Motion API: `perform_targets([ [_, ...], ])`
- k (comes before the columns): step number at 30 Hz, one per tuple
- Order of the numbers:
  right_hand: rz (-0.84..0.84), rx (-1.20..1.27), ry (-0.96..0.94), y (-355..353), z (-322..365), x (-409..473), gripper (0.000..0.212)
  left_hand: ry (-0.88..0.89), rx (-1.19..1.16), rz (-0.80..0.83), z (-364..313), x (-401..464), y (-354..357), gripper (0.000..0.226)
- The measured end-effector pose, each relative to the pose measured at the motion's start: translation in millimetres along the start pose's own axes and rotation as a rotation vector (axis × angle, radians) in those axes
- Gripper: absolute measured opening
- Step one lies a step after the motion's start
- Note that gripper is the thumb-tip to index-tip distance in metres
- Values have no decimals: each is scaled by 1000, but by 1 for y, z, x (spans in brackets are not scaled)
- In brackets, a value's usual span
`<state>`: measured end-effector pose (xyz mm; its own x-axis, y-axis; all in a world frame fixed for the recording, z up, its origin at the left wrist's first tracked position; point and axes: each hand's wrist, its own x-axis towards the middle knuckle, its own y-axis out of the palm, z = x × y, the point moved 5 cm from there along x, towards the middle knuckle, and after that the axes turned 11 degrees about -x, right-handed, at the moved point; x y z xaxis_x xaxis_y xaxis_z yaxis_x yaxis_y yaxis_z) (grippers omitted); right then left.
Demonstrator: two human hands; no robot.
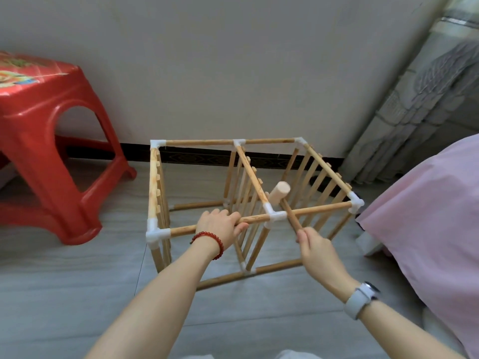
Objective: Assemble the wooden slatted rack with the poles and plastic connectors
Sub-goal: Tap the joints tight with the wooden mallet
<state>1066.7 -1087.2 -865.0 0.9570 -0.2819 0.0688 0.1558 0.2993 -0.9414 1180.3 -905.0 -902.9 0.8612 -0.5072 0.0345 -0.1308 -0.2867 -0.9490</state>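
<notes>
The wooden rack (248, 203) is standing on the floor (77, 294). Her left hand (220, 226) is gripping its near top pole (259, 218); her right hand (315, 251) is holding a wooden mallet (280, 193) over the white middle connector (276, 216). No readable writing anywhere.

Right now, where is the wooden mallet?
Head view, right of centre: right hand grips the wooden mallet by its handle, head above the rack's middle white connector.

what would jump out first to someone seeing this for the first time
The wooden slatted rack stands mid-floor by the wall, with a bright red plastic stool to its left. The left hand grips its front top pole while the right hand holds a wooden mallet over the middle connector.
</notes>
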Motion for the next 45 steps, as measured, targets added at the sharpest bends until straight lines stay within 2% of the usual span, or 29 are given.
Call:
perform_targets([
  [2, -70, 114, -92, -15, 18, 7, 25, -20, 22, -26, 5, -6, -7, 37],
  [4, 19, 87, -191, -14, 44, 12, 23, -12, -15, -224, 18, -26, -25, 29],
  [6, 150, -112, -231, -5, 66, 10, 22, 16, -71, -502, 37, -55, -44, 29],
  [7, 182, -218, -264, 0, 78, 9, 25, -31, -89, -614, 54, -71, -50, 39],
  [8, 188, -297, -302, 1, 92, 9, 26, -138, -129, -651, 74, -87, -53, 51],
  [9, 164, -312, -351, 1, 110, 9, 27, -281, -185, -608, 98, -102, -53, 62],
  [11, 39, -103, -436, -14, 146, 7, 27, -486, -307, -436, 130, -117, -41, 72],
  [12, -69, 45, -493, -22, 165, 7, 27, -515, -365, -384, 141, -122, -35, 65],
  [14, -283, 291, -603, -37, 186, 2, 30, -476, -476, -364, 142, -120, -28, 37],
  [15, -288, 343, -621, -33, 193, -2, 30, -463, -508, -383, 141, -120, -27, 27],
  [16, -219, 320, -610, -20, 196, -5, 28, -452, -517, -405, 140, -119, -27, 22],
  [17, -80, 158, -591, 2, 197, -9, 25, -446, -516, -421, 140, -119, -28, 19],
  [19, 218, -317, -553, 45, 186, -14, 20, -436, -511, -427, 142, -120, -28, 19],
  [20, 252, -373, -529, 50, 181, -10, 21, -428, -502, -412, 143, -120, -28, 20],
  [21, 201, -279, -525, 45, 182, -5, 24, -409, -480, -392, 143, -120, -29, 21],
  [24, -126, 184, -583, 14, 192, 6, 34, -393, -455, -391, 145, -118, -27, 22],
  [25, -125, 232, -588, 12, 192, 3, 35, -396, -466, -403, 145, -120, -26, 23],
  [26, -71, 172, -580, 18, 191, -2, 34, -399, -470, -413, 144, -121, -26, 23],
  [28, 153, -292, -588, 50, 181, -16, 31, -413, -463, -398, 144, -122, -25, 24],
  [29, 206, -391, -559, 56, 176, -16, 29, -414, -460, -385, 144, -122, -25, 25],
  [30, 192, -329, -545, 53, 176, -14, 29, -406, -458, -375, 143, -121, -24, 25],
  [33, -116, 144, -629, 16, 194, -6, 37, -412, -458, -348, 145, -118, -26, 25],
  [34, -148, 204, -644, 11, 195, -7, 37, -416, -456, -335, 145, -118, -26, 25],
  [35, -112, 195, -633, 13, 195, -8, 35, -413, -448, -328, 144, -119, -26, 25],
  [38, 231, -344, -544, 54, 178, -17, 24, -424, -456, -329, 145, -121, -28, 22],
  [39, 230, -383, -525, 56, 173, -16, 23, -422, -466, -331, 145, -121, -28, 22],
  [42, -64, 34, -569, 27, 178, -8, 31, -428, -458, -312, 145, -119, -31, 22],
  [43, -92, 85, -572, 23, 176, -7, 31, -440, -462, -304, 145, -119, -31, 22],
  [45, 90, -85, -527, 35, 173, -3, 28, -458, -471, -306, 141, -121, -31, 22],
])
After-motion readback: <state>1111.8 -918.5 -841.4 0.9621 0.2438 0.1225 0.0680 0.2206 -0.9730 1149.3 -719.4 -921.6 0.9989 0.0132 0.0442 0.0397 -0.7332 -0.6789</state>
